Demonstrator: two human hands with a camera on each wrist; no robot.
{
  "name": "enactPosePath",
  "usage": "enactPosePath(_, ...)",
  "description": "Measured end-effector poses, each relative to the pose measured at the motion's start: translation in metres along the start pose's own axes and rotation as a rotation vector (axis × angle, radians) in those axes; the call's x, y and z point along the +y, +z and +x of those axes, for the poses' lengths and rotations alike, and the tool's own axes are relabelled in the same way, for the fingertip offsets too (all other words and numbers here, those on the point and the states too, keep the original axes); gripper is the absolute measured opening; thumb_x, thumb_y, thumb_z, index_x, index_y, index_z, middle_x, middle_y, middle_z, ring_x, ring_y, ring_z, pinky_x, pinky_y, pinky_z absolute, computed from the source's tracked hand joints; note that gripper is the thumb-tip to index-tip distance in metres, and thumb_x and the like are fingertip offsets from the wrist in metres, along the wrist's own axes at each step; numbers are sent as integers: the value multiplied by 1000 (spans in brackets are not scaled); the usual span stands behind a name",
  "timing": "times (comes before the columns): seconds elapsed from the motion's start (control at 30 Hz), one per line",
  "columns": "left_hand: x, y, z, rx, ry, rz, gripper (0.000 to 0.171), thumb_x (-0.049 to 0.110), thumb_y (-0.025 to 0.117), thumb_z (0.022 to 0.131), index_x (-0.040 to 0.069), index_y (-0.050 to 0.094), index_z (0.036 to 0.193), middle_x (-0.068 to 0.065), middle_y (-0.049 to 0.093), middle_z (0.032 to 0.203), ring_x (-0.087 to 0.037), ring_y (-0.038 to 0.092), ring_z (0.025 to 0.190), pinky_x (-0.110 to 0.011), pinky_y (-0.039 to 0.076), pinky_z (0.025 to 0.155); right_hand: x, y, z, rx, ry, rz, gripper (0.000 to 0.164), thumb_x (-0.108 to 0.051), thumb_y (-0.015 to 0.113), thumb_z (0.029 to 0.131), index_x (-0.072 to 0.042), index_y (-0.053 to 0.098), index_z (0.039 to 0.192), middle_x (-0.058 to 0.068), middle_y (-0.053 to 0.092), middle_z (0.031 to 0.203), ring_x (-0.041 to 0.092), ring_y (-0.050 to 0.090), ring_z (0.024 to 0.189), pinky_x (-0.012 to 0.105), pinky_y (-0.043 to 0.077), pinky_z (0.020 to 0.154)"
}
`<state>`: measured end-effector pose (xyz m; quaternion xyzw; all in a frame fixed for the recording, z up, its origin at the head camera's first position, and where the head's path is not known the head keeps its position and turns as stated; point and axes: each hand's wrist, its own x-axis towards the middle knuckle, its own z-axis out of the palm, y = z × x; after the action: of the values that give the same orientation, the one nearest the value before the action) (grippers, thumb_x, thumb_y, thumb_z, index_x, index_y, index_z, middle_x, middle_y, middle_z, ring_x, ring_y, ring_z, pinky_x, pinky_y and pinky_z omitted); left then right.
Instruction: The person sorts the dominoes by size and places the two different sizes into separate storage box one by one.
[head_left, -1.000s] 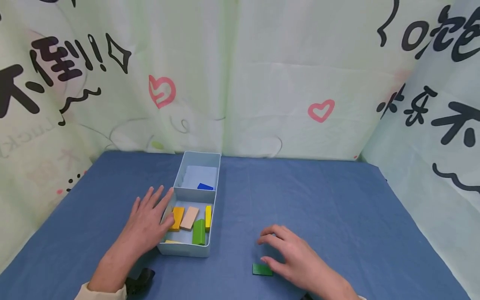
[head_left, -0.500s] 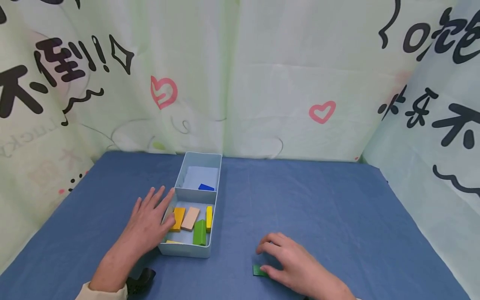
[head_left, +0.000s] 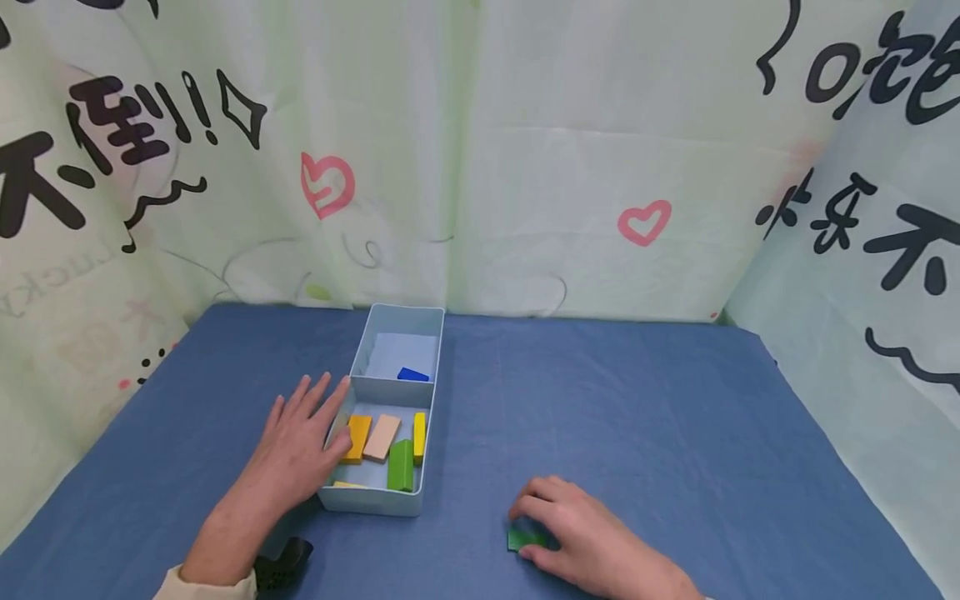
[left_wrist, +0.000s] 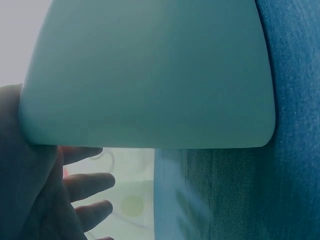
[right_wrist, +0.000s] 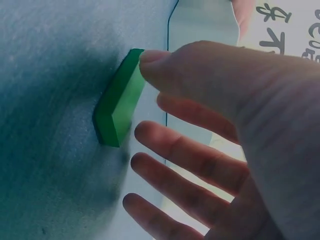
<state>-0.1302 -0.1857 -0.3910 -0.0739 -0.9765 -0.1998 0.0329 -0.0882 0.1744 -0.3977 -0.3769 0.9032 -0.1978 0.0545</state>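
Observation:
My left hand lies at the left rim of a light blue two-compartment box, fingers spread and thumb over the edge. In the left wrist view the box's outer wall fills the upper middle, with the fingers extending past it. My right hand is low over the table, its thumb and fingers either side of a green block. The right wrist view shows the thumb tip overlapping one end of that green block, while the other fingers stand apart from it, loosely bent.
The box's near compartment holds an orange block, a beige block, a light green block and yellow pieces. A blue block lies in the far compartment. A printed curtain hangs behind the blue tablecloth.
My right hand has lowered toward the green block, its thumb and fingers coming around it. The left hand has stayed at the box.

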Motion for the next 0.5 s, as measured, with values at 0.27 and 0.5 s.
enactPosePath(0.27,0,2,0,-4,-4,-6,60,25,50,99,10,34,155,-25,29,159,-49,17,149,-71,13,115,2,2,1,-37,33,9,22,-22,76,87,-29,66,106,-15,54,99,0,47,88,23,46,73)
enactPosePath(0.5,-1,2,0,-2,-2,-3,61,24,50,99,8,33,155,-27,29,159,-50,17,148,-71,13,115,3,1,3,-77,46,5,22,-20,75,87,-30,67,105,-17,54,96,-1,42,82,21,41,71)
